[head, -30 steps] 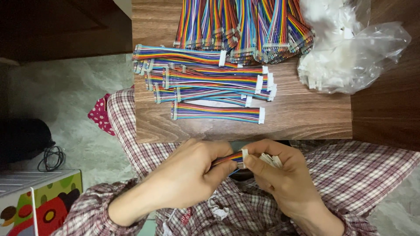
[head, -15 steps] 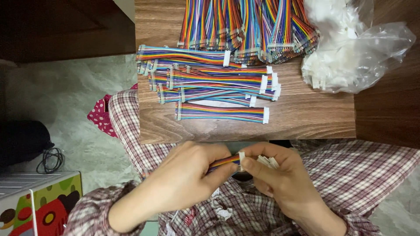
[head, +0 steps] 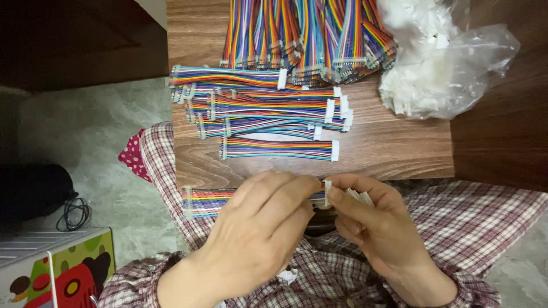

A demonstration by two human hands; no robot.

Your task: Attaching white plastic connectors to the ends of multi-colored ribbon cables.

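My left hand (head: 260, 231) grips a rainbow ribbon cable (head: 208, 202) that lies flat across my lap, its free end sticking out to the left. My right hand (head: 377, 228) pinches a small white connector (head: 327, 194) against the cable's right end, with a few more white connectors (head: 359, 197) tucked in the palm. Both hands meet just below the near edge of the wooden table (head: 394, 151). A finished cable (head: 278, 149) lies on the table closest to my hands.
A pile of finished ribbon cables (head: 262, 102) lies on the table's left part. Behind it is a heap of bare cables (head: 308, 34). A clear plastic bag of white connectors (head: 445, 68) sits at the right. A colourful box (head: 57, 268) stands on the floor at the lower left.
The cable in my hands now lies straighter, with its left end showing beyond my left hand. My hands stay together at the cable's right end.
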